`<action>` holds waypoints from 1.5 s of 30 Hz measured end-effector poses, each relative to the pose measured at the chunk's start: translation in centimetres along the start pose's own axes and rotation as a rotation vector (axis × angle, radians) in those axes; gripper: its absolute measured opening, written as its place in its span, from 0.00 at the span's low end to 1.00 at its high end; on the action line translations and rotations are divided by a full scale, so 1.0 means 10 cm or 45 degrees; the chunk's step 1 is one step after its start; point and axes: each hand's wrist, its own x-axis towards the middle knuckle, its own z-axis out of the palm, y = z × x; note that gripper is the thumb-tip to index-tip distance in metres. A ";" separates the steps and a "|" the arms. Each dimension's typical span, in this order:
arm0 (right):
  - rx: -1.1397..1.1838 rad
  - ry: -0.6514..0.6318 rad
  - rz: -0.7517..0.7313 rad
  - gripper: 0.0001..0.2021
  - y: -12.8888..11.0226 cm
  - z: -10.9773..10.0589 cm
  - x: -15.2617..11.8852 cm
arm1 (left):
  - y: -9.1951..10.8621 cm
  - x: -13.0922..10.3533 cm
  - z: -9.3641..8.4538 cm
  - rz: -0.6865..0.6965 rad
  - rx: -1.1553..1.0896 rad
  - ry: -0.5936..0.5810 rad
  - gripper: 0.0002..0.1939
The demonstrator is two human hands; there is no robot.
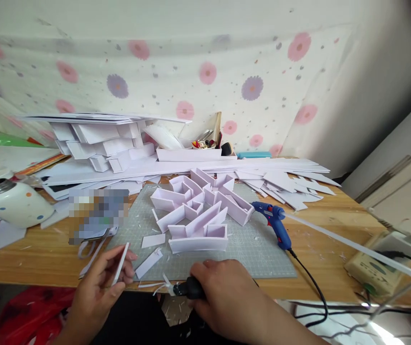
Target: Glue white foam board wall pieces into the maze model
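Note:
My left hand (99, 285) pinches a small white foam-board strip (121, 265), held on edge above the front of the table. My right hand (223, 292) is wrapped round a black tool with a rounded body (190, 288); its narrow end points left, with white shavings (167, 286) around the tip. The tool's exact kind cannot be made out. Beyond my hands, several joined white foam-board walls (198, 242) form open, angular compartments on a grey-green cutting mat (256, 258). Two loose white pieces lie nearby, a flat rectangle (153, 240) and a longer strip (148, 263).
A blue glue gun (273, 223) lies at the mat's right edge, with a long white stick behind it and a black cord. A power strip box (374, 263) is at right. White board offcuts (284, 184), stacked board boxes (101, 143) and a dotted flask (15, 201) stand around.

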 end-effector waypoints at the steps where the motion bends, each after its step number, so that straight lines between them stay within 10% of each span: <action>1: -0.029 0.020 0.019 0.13 0.06 0.00 -0.01 | 0.01 -0.01 0.02 -0.021 -0.018 0.058 0.23; 15: -0.050 0.134 -0.221 0.22 0.67 0.27 -0.11 | 0.16 0.02 0.22 -0.092 -0.082 0.219 0.29; 26: -0.267 0.700 -0.224 0.22 0.96 0.45 -0.44 | 0.28 0.07 0.23 -0.149 -0.330 -0.042 0.31; 37: -0.635 0.780 -0.267 0.12 0.98 0.58 -0.40 | 0.08 0.26 0.02 -0.342 -1.175 -0.349 0.35; 45: -0.693 0.693 -0.156 0.14 0.90 0.57 -0.36 | -0.07 0.25 -0.02 -0.309 -1.206 -0.527 0.31</action>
